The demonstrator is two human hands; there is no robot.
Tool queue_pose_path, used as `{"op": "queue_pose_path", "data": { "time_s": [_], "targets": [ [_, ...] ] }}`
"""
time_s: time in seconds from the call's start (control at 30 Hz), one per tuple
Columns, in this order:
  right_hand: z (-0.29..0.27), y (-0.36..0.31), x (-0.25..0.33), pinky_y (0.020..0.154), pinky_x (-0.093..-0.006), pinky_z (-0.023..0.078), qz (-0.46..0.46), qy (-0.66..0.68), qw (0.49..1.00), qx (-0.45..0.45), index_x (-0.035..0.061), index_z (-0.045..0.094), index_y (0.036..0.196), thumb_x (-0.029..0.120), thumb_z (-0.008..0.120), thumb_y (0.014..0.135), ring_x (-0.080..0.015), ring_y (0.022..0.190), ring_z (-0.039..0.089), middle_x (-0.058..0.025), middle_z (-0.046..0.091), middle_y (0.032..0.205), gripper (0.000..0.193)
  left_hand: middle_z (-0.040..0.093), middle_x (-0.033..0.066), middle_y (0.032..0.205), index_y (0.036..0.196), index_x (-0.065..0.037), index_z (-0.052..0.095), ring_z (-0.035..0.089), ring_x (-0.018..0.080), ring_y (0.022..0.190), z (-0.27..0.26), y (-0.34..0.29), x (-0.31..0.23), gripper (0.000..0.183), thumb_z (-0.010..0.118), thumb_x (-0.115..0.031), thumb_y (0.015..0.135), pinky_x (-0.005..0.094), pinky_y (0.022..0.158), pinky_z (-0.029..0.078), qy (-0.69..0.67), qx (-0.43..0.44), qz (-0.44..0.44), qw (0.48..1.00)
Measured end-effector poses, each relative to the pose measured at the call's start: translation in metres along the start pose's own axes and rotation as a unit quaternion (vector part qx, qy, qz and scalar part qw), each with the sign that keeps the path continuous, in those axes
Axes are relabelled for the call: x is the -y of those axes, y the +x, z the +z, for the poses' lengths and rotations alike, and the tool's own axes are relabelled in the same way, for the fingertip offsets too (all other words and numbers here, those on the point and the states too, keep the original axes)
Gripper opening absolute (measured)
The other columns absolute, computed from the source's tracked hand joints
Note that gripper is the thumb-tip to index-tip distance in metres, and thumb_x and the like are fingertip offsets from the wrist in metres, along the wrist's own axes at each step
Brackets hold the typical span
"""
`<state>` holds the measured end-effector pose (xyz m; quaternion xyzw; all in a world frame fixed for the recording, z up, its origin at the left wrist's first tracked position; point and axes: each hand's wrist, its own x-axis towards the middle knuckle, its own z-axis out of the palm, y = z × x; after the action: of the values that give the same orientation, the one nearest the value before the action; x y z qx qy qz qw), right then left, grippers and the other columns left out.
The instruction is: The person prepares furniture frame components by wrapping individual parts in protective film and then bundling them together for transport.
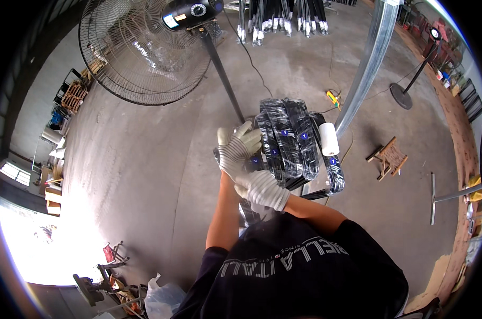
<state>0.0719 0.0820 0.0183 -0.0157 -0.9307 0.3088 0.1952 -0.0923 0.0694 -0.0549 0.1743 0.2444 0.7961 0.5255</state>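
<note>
A bundle of long black bars wrapped in glossy film (291, 141) lies in front of me at waist height, running away from me. My left hand (238, 150), in a white knit glove, rests on the bundle's near left end with its fingers curled over the top. My right hand (262, 189), gloved too, is closed around the same end just below the left hand, and the two gloves touch. A white roll (329, 139) sits against the bundle's right side. What bears the bundle is hidden beneath it.
A large black pedestal fan (145, 48) stands ahead on the left, its pole (222, 74) slanting down to the bundle. A shiny metal profile (368, 58) rises on the right. A small wooden stool (390, 157), a yellow tool (332, 97) and more black bars (283, 18) are on the concrete floor.
</note>
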Motion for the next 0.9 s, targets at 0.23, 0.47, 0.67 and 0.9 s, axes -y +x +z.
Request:
{"op": "queue_pose_path", "data": {
  "time_s": [0.23, 0.47, 0.67, 0.9],
  "targets": [
    [-0.012, 0.008, -0.02, 0.058, -0.0404, 0.047, 0.053, 0.065, 0.996, 0.017, 0.0092, 0.059, 0.075, 0.027, 0.056, 0.08, -0.0281, 0.061, 0.059, -0.0101, 0.06, 0.063, 0.019, 0.054, 0.0158, 0.112, 0.127, -0.006, 0.041, 0.052, 0.0268, 0.106, 0.051, -0.007, -0.016, 0.059, 0.033, -0.052, 0.091, 0.0365, 0.094, 0.043, 0.191, 0.01, 0.158, 0.969],
    [-0.005, 0.007, -0.032, 0.058, -0.0407, 0.047, 0.075, 0.064, 0.995, 0.03, 0.0096, 0.059, 0.076, 0.024, 0.056, 0.081, -0.0298, 0.062, 0.059, -0.0102, 0.06, 0.063, 0.015, 0.05, 0.0079, 0.124, 0.131, -0.017, 0.042, 0.05, 0.0164, 0.109, 0.068, 0.001, -0.009, 0.046, 0.038, -0.042, 0.094, 0.0318, 0.095, 0.039, -0.153, 0.01, 0.237, 0.959],
    [-0.011, -0.011, -0.022, 0.056, -0.0404, 0.046, 0.074, 0.091, 0.993, -0.008, 0.0094, 0.06, 0.081, 0.023, 0.058, 0.08, -0.03, 0.06, 0.058, -0.0111, 0.06, 0.064, 0.014, 0.043, 0.0016, 0.132, 0.129, -0.016, 0.045, 0.049, 0.0137, 0.106, 0.082, 0.006, -0.015, 0.04, 0.035, -0.037, 0.096, 0.0295, 0.092, 0.04, -0.173, 0.053, 0.201, 0.963],
    [-0.024, -0.013, -0.014, 0.054, -0.0422, 0.045, 0.066, 0.09, 0.993, 0.034, 0.012, 0.057, 0.092, 0.026, 0.052, 0.085, -0.031, 0.059, 0.058, -0.009, 0.059, 0.065, 0.016, 0.023, 0.0117, 0.145, 0.133, -0.001, 0.033, 0.034, 0.0222, 0.127, 0.063, 0.01, -0.006, 0.049, 0.033, -0.033, 0.097, 0.0359, 0.109, 0.022, -0.25, 0.173, 0.309, 0.901]
  ]
}}
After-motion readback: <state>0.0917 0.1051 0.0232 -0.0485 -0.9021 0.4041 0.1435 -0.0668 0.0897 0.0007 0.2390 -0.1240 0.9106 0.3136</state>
